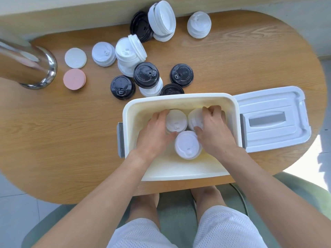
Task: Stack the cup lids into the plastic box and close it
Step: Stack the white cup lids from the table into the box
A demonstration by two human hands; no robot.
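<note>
The white plastic box (180,98) sits open at the table's near edge, and both my hands are inside it. My left hand (154,130) grips a stack of white lids (176,121) at the box's back. My right hand (213,128) grips a second white stack (194,118) beside it. A third white stack (187,144) stands in front, between my hands. The box's lid (272,119) lies flat to the right of the box. Loose white lids (129,53) and black lids (146,74) lie scattered on the table beyond the box.
A shiny metal cylinder (26,65) stands at the far left. Beside it lie a white disc (75,57) and a pink disc (74,78). More white lids (198,25) and a leaning white stack (162,19) sit near the wall. The wooden table (62,131) is oval.
</note>
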